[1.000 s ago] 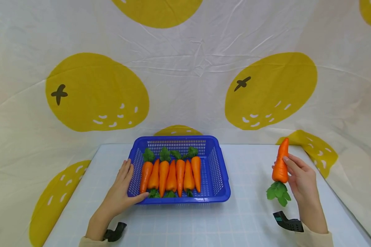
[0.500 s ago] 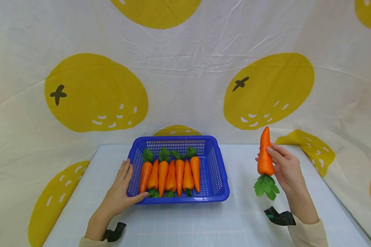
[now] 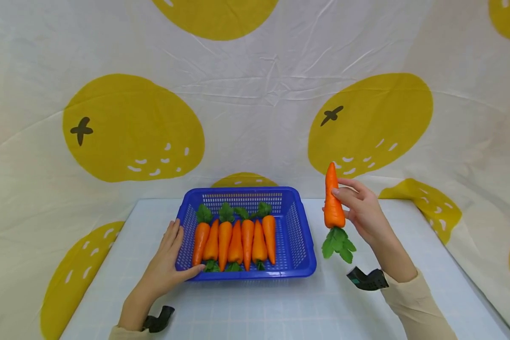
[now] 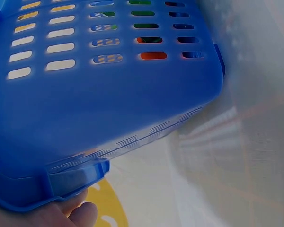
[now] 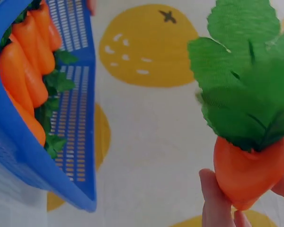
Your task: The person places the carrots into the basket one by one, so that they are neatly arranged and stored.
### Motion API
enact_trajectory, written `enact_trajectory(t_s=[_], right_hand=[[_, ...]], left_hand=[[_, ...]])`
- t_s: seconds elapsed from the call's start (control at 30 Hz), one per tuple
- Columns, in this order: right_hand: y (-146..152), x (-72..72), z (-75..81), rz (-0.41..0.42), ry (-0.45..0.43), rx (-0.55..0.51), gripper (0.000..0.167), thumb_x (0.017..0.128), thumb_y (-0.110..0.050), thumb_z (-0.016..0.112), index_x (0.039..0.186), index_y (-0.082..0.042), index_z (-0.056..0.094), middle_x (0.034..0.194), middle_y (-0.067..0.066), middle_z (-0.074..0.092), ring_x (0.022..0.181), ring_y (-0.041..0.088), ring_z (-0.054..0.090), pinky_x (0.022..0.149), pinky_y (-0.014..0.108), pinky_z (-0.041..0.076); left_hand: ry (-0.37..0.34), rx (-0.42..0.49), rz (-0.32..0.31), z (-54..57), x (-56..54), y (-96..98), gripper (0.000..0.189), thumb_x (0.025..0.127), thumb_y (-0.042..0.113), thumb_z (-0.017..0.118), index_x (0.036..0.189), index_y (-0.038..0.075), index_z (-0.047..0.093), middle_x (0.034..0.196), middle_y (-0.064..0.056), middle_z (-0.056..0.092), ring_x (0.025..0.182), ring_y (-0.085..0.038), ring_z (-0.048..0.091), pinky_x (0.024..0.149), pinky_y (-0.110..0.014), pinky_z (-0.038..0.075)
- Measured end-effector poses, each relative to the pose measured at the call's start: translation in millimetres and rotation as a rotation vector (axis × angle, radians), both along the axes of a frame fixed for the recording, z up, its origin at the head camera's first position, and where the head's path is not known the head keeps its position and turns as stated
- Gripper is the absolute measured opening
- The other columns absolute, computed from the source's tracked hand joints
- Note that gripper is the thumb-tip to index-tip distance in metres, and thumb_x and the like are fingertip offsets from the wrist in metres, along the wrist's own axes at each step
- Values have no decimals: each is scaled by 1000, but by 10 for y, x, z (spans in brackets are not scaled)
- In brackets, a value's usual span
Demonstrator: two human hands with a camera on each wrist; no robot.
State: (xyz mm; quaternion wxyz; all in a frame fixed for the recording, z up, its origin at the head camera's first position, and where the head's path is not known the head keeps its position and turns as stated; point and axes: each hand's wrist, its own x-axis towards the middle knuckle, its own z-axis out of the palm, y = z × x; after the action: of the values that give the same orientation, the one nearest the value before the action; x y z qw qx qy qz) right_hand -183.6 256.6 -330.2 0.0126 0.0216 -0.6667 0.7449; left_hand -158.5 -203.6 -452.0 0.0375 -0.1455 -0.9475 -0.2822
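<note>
My right hand (image 3: pixel 363 210) holds an orange carrot (image 3: pixel 334 208) in the air, pinched between thumb and fingers. Its tip points up and its green leaves hang below, right of the blue plastic basket (image 3: pixel 302 274). Seen by the right wrist camera, the leaves (image 5: pixel 246 71) fill the upper right. My left hand (image 3: pixel 163 264) rests against the basket's front left corner, fingers fairly straight along the left side and thumb on the front rim. Inside the basket, several carrots (image 3: pixel 247 236) lie side by side, with leaf ends alternating front and back. The left wrist view shows mostly the slotted basket wall (image 4: pixel 104 94).
The basket stands on a table with a pale checked cover (image 3: pixel 255 311). Behind the table hangs a white cloth (image 3: pixel 255 132) printed with large yellow fruit shapes. Within the basket, bare mesh floor (image 3: pixel 285 241) shows right of the carrots.
My right hand has carried the carrot leftward and upward, closer to the basket's right side. My left hand and the basket have stayed in place.
</note>
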Motion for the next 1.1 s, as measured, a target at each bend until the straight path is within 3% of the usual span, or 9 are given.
enact_trajectory(t_s=[0.27,0.43,0.73,0.93,1.1], right_hand=[[-241,-231,38,100,-62,226,57,99,-21,60,145,1,35,115,14,61,103,25,61,86,44,57],[-372,-408,36,170,-83,364,60,98,-22,62,146,0,34,121,25,58,103,31,61,84,46,58],[-626,-706,91,207,-150,557,60,95,-22,66,142,0,35,120,26,55,95,34,64,76,42,60],[-860,-802,-32,222,-170,629,56,93,-15,66,137,1,35,114,26,55,89,33,66,72,43,61],[-998,-878,-197,208,-171,703,51,91,-13,67,131,3,39,119,28,54,89,36,67,69,43,61]], left_hand=[[-8,-1,-2,-2,-11,4,119,77,60,76,155,-6,15,166,-17,-1,151,-35,-4,110,-69,20],[-10,3,-3,2,-10,4,118,78,58,77,155,-6,15,166,-17,-1,151,-35,-5,110,-69,20],[-6,7,-2,10,-4,3,116,78,54,78,155,-7,16,165,-18,0,151,-33,-6,110,-69,20],[-3,9,-2,11,-2,7,116,78,55,78,155,-7,17,165,-18,0,151,-36,-3,110,-70,20],[-7,11,0,17,-3,8,117,78,56,78,155,-7,17,165,-18,0,151,-37,-3,110,-70,20]])
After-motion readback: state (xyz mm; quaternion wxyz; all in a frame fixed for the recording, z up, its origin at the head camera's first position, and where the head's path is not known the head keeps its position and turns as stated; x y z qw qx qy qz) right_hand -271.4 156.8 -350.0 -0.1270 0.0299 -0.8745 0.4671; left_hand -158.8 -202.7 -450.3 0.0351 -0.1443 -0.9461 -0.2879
